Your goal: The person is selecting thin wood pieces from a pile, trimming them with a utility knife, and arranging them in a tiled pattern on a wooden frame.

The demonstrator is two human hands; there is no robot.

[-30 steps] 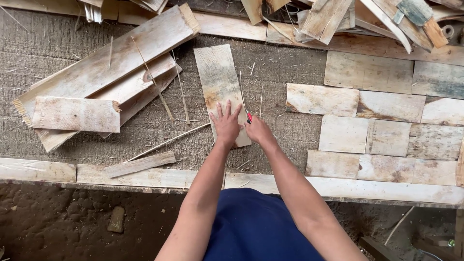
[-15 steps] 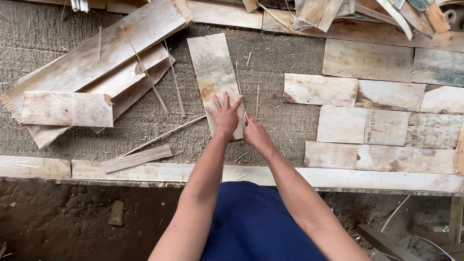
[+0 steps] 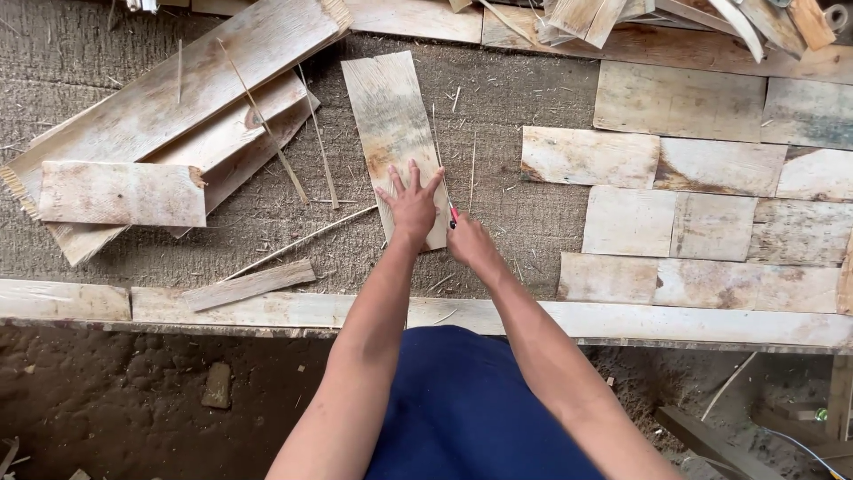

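A pale wood veneer sheet (image 3: 388, 124) lies lengthwise on the rough grey work surface (image 3: 524, 222). My left hand (image 3: 412, 203) presses flat on its near end, fingers spread. Just right of it, my right hand (image 3: 470, 244) grips a small red-handled cutter (image 3: 454, 214) held against the sheet's right edge. The blade itself is too small to make out.
Long boards and veneer pieces (image 3: 169, 124) are piled at the left, with thin slivers (image 3: 302, 240) scattered nearby. Rectangular veneer pieces (image 3: 702, 196) lie in rows at the right. A plank edge (image 3: 267, 311) runs along the front, with dirt floor (image 3: 133, 400) below.
Both hands have stayed on the sheet's near end; the right hand with the cutter has drawn slightly back toward me along the right edge. The camera view shifted a little.
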